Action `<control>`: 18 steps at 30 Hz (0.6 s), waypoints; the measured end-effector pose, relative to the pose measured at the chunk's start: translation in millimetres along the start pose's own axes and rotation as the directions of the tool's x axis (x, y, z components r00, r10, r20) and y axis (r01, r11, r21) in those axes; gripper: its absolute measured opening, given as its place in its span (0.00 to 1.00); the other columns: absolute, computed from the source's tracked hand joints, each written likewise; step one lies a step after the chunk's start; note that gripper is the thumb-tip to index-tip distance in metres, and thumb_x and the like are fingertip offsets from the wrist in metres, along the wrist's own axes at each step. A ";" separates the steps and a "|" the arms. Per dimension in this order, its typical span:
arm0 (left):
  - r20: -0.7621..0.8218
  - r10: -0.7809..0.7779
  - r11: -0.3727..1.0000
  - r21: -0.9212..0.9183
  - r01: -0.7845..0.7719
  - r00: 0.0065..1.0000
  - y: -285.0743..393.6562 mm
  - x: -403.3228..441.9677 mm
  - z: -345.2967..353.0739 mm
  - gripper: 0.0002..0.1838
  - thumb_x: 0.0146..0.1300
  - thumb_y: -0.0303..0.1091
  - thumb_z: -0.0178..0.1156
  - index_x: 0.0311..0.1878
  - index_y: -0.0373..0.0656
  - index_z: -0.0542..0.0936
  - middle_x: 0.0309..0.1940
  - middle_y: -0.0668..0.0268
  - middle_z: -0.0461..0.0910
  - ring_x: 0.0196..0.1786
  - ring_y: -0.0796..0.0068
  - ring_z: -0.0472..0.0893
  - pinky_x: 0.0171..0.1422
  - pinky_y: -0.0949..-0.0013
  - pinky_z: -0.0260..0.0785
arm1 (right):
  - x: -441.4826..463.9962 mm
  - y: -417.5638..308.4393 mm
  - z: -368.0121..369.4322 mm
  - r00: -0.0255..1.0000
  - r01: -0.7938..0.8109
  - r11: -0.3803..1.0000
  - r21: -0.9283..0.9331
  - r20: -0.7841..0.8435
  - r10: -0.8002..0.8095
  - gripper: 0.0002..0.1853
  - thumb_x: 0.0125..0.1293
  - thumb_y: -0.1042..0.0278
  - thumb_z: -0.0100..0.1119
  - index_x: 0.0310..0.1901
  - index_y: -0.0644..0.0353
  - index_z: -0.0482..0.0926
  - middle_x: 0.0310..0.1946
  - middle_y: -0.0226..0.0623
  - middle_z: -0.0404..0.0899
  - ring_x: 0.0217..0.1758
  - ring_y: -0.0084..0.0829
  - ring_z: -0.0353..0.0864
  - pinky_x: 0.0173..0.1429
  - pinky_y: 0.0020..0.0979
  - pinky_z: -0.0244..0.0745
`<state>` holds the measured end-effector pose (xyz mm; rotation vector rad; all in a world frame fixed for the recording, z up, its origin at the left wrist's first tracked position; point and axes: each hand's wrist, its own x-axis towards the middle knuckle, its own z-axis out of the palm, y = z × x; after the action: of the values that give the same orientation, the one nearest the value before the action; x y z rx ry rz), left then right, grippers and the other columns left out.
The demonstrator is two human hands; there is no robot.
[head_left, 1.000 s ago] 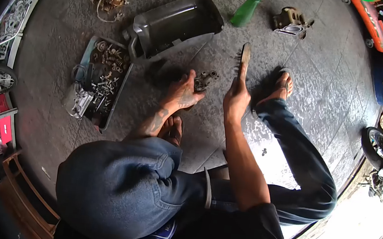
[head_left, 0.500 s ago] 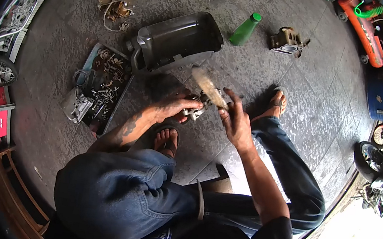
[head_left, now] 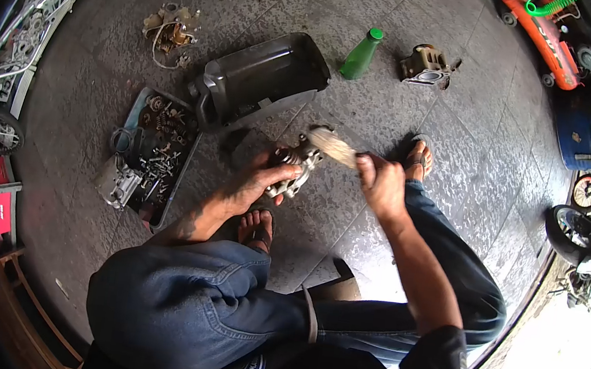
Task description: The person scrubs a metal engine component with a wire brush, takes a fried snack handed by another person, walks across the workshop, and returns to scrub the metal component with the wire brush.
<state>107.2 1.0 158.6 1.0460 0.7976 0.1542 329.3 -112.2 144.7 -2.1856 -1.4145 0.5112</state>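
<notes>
My left hand (head_left: 271, 174) is wrapped round a metal engine part (head_left: 298, 174), held above the floor in front of my feet. In my right hand (head_left: 382, 184) is the end of a wooden-backed brush (head_left: 333, 147), blurred by motion. The brush's far end is over the upper part of the metal piece; whether its bristles touch it I cannot tell. Just beyond my left hand lies a dark open plastic container (head_left: 264, 81). To its left a tray (head_left: 180, 178) holds springs, bolts and other small metal parts.
A green bottle (head_left: 361, 56) stands beyond the container, with an engine part (head_left: 429, 67) to its right. Another dirty part (head_left: 172, 33) lies at the upper left. A red compressor (head_left: 545, 42), a blue barrel (head_left: 573, 137) and a motorcycle (head_left: 583, 246) are at the right.
The brush has swung from upright at the right to across the metal part. My left hand has raised and turned that part, showing more of it.
</notes>
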 end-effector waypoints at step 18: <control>0.096 -0.229 0.870 -0.427 0.248 0.969 -44.0 -4.6 -24.7 0.19 0.66 0.44 0.52 0.48 0.36 0.74 0.34 0.60 0.77 0.32 0.67 0.78 0.34 0.62 0.74 | -0.5 -18.0 -4.7 0.999 0.001 0.993 0.119 -0.034 0.003 0.22 0.69 0.47 0.49 0.37 0.56 0.85 0.21 0.50 0.79 0.28 0.51 0.81 0.38 0.45 0.75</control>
<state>76.9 -6.4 118.6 0.5175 0.8006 0.0920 318.5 -107.3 159.1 -2.0911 -1.3301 0.5425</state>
